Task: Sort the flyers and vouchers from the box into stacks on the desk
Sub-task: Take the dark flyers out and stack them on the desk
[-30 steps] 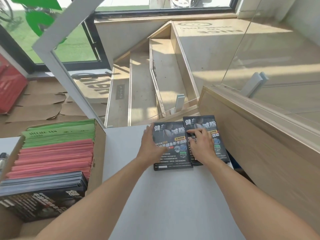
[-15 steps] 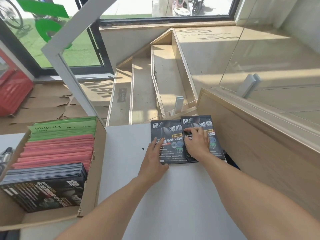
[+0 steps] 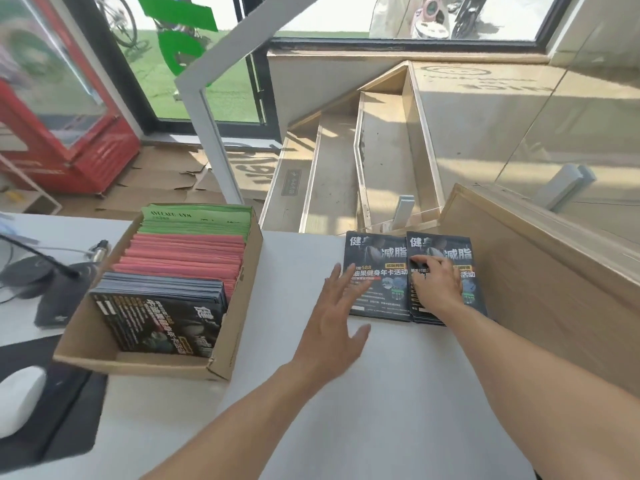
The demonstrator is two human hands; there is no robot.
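Right hand [image 3: 437, 289] is lying on the right-hand dark flyer stack [image 3: 446, 251], fingers bent and fingertips pressing the cover; wrist crossing the stack's near edge. Left hand [image 3: 334, 327] is hovering over the white desk [image 3: 398, 393] with fingers spread and straight, gripping nothing; its fingertips are reaching just over the left edge of the left-hand dark flyer stack [image 3: 379, 271], though contact is hard to judge from this angle.

Both stacks are sitting side by side, edges touching, at the desk's far edge. Covers are showing large white Chinese characters reading 减脂, a yellow "588", and a line reading 健身年卡活动. Finer print is too small to read.

Right stack is sitting near the wooden partition [image 3: 554, 289]; little room on that side. Bare desk is lying between the left stack and the cardboard box [image 3: 166, 365], and more toward the viewer.

Box is holding three upright bundles: green sheets [image 3: 197, 221] at the far end, the top one headed with blurred Latin capitals I cannot make out; red sheets [image 3: 183, 254] in the middle; dark flyers [image 3: 162, 317] nearest.

Left of the box: a black microphone stand [image 3: 38, 271] and a white mouse [image 3: 17, 396] on a dark pad [image 3: 65, 403].
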